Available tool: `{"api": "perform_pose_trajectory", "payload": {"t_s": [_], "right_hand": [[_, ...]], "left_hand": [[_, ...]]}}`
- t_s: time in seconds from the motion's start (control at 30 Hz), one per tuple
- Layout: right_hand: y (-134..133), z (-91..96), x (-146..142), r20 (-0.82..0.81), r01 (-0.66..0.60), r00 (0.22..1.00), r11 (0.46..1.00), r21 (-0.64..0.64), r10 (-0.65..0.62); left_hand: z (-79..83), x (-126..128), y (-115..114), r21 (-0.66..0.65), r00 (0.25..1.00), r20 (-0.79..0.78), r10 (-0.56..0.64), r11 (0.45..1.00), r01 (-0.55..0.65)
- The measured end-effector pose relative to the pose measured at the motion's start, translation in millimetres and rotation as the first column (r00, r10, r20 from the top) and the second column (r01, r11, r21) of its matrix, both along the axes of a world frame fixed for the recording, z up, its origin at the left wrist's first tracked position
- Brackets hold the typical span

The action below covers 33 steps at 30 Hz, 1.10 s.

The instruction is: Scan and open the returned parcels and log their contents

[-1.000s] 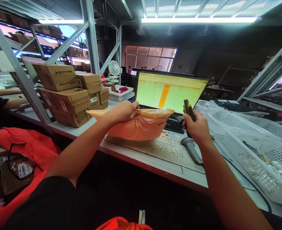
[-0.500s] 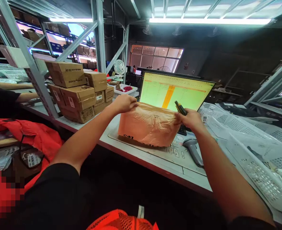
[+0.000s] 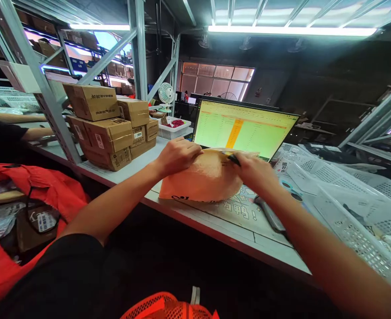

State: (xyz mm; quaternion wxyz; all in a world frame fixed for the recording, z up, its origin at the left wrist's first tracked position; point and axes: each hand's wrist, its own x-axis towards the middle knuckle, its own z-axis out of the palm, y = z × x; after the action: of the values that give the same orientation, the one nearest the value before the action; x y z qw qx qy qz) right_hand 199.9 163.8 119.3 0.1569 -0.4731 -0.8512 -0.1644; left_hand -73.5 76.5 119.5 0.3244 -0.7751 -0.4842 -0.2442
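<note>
An orange-tan mailing bag (image 3: 198, 179) with black print stands on the desk mat, before the monitor. Its top left edge is pinched by my left hand (image 3: 179, 155), fingers closed. My right hand (image 3: 255, 170) is wrapped around a black and yellow utility knife (image 3: 234, 159), held at the bag's top edge. The knife's tip lies along that edge, and whether it has cut through I cannot tell. What the bag contains is hidden.
Behind the bag is a lit monitor (image 3: 245, 128). Cardboard boxes (image 3: 107, 133) are stacked at left, near a metal post. To the right lie a grey barcode scanner (image 3: 271, 216) and white plastic baskets (image 3: 358, 230). A co-worker's arm (image 3: 37, 133) shows at far left.
My right hand has moved left and swung the knife from pointing up to the bag's top edge. My left hand has shifted slightly right, and the bag has bunched and tilted.
</note>
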Motion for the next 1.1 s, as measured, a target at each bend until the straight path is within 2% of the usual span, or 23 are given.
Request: {"api": "perform_pose_trajectory", "payload": {"t_s": [0.03,0.1,0.17,0.27,0.33,0.4,0.47,0.5,0.6,0.63,0.7,0.73,0.77,0.8,0.83,0.9,1.0,1.1], "right_hand": [[12,0.7,14,0.016,0.112,0.994,0.993,-0.034,-0.112],[33,-3.7,43,0.038,0.311,0.95,0.946,-0.094,-0.309],[44,-20.7,67,0.037,0.391,0.92,0.909,-0.145,-0.39],[42,-71.8,78,0.082,0.375,0.926,0.886,-0.273,-0.367],[32,-113.2,72,0.122,0.357,0.934,0.868,-0.345,-0.336],[21,-148.0,63,0.132,0.348,0.937,0.863,-0.366,-0.322],[13,-167.8,55,0.122,0.34,0.94,0.871,-0.356,-0.317],[9,-171.0,52,0.111,0.333,0.943,0.879,-0.343,-0.314],[-1,-157.6,40,0.051,0.28,0.96,0.92,-0.276,-0.277],[-7,-148.0,34,-0.014,0.21,0.975,0.949,-0.233,-0.22],[-21,-126.5,16,-0.212,-0.035,0.977,0.997,-0.073,0.019],[-29,-116.2,4,-0.302,-0.18,0.935,0.983,0.041,0.184],[-36,-106.9,-9,-0.359,-0.303,0.869,0.94,0.157,0.34],[-42,-98.9,-23,-0.383,-0.386,0.803,0.888,0.249,0.456],[-47,-92.2,-37,-0.386,-0.426,0.764,0.853,0.301,0.518],[-51,-82.1,-62,-0.404,-0.427,0.746,0.846,0.32,0.529],[-51,-71.7,-91,-0.45,-0.351,0.783,0.902,0.25,0.43],[-56,-64.1,-113,-0.347,-0.375,0.832,0.9,0.223,0.432]], "left_hand": [[0.4,-7,-3,0.01,1.0,0.01,0.009,1.0,-0.009],[1.7,-24,-8,0.02,0.998,0.034,0.044,0.999,-0.045],[3.7,-39,-13,0.002,0.994,0.035,0.101,0.995,-0.101],[6.9,-43,-19,-0.07,0.972,-0.01,0.234,0.97,-0.234],[9.6,-32,-22,-0.133,0.946,-0.043,0.321,0.937,-0.324],[13.2,-13,-24,-0.185,0.931,-0.07,0.357,0.913,-0.364],[18.2,7,-23,-0.21,0.935,-0.1,0.34,0.911,-0.354],[21.2,16,-21,-0.226,0.94,-0.121,0.32,0.913,-0.34],[31.2,39,-13,-0.342,0.946,-0.177,0.272,0.884,-0.318],[34.2,44,-11,-0.392,0.946,-0.184,0.267,0.863,-0.32],[38.1,53,-7,-0.459,0.951,-0.162,0.263,0.833,-0.309],[38.7,55,-6,-0.477,0.957,-0.135,0.256,0.83,-0.289],[38.3,57,-6,-0.488,0.965,-0.102,0.241,0.833,-0.26],[37.0,57,-6,-0.493,0.971,-0.066,0.229,0.839,-0.231],[35.0,57,-7,-0.49,0.974,-0.03,0.226,0.846,-0.211],[29.9,53,-8,-0.469,0.966,0.03,0.258,0.857,-0.214],[23.9,40,-10,-0.419,0.936,0.095,0.338,0.867,-0.27],[22.7,19,-6,-0.384,0.875,0.138,0.464,0.84,-0.384]]}}
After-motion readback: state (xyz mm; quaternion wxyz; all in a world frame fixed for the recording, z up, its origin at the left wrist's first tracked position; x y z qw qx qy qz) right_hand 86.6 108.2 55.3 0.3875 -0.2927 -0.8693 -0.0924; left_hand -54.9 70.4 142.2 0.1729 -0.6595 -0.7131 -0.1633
